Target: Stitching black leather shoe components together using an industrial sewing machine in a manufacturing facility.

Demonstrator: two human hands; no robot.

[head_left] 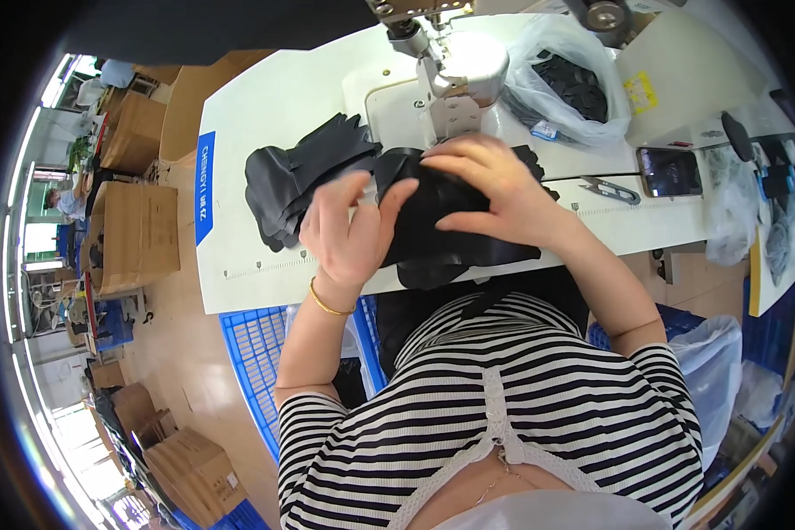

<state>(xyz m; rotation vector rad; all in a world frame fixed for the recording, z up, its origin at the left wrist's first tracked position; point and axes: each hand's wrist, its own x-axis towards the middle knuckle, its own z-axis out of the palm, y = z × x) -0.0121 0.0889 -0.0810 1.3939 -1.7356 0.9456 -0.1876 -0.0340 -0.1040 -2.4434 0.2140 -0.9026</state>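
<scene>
Dark, smooth black material pieces, leather-like, lie on the white sewing table in front of me. My right hand reaches over them from the right, fingers stretched out and thumb apart, fingertips at the upper edge of the piece. At their left side is my left hand, its fingers bent and its thumb spread away from them, with nothing visible in between. A fanned stack of black cut pieces rests just beyond my left hand. The sewing machine's needle area stands directly beyond both hands.
A clear plastic bag of black pieces sits at the back right. Thread snips and a phone lie to the right. A blue plastic basket stands below the table's left front edge. Cardboard boxes line the left.
</scene>
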